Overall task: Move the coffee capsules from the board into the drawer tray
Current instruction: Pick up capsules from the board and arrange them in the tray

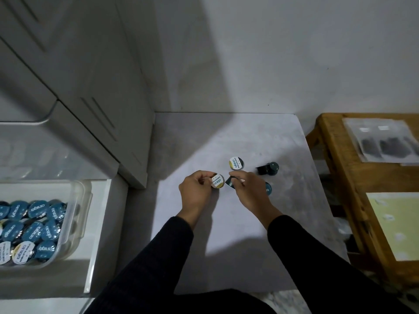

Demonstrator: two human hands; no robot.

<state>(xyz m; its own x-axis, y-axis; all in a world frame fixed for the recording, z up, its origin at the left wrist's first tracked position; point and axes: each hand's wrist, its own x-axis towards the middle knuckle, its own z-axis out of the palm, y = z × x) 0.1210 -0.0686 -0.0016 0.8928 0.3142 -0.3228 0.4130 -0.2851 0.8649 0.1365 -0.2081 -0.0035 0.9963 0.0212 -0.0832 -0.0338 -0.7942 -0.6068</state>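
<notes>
Grey board, pale and flat, carrying the loose coffee capsules. Left hand: fingers curled, pinching a white-and-gold-lidded capsule at its rim, lid facing up. Right hand: fingers curled round a dark teal capsule, tilted, just beside the one in the left hand. On the board beyond the hands: one white-lidded capsule upright; two dark capsules lying on their sides, touching; one blue-lidded capsule partly hidden behind the right wrist. Clear plastic drawer tray, at left in an open white drawer, holding many capsules, mostly blue-lidded, a few white-lidded at the near end. Wooden tabletop at right, bearing a clear packet and a pale yellow sheet. Both sleeves black.
</notes>
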